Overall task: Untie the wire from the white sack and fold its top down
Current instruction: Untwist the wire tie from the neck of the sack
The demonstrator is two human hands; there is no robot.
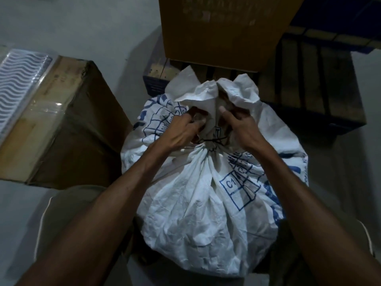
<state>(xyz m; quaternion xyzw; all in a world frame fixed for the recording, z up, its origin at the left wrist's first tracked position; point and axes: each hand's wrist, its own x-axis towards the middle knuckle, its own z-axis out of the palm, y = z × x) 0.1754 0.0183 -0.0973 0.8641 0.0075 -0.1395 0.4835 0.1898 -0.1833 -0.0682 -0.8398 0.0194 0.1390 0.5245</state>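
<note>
Over on the left there's a big cardboard box [61, 129] with shiny clear tape across its top, and on its far left edge sits some kind of clear plastic pack with a wavy white pattern [19, 79]. Can't tell what that pack really is.

Moving in, the person's left hand [181, 131] is up at the neck of the white sack [206, 203], fingers curled shut around the bunched fabric just above the tie. The sack itself stands right in the middle of the floor in front of them, full and round, white woven stuff with blue printing, a "C1" box visible on the right side. The dark wire [212, 141] is still wrapped around the neck, cinching it tight, with the loose top of the sack flaring out crumpled above it. The wire sits right between the two hands.

Then the right hand [241, 126] is on the other side of the neck, also closed on the gathered cloth, thumb sticking up against the fabric. Whether either hand actually has hold of the wire, I can't tell; the fingers hide that bit.

Behind the sack there's another brown cardboard box [222, 29], and off to the right a dark wooden slatted crate or pallet thing [313, 83]. Lighting is pretty dim.
</note>
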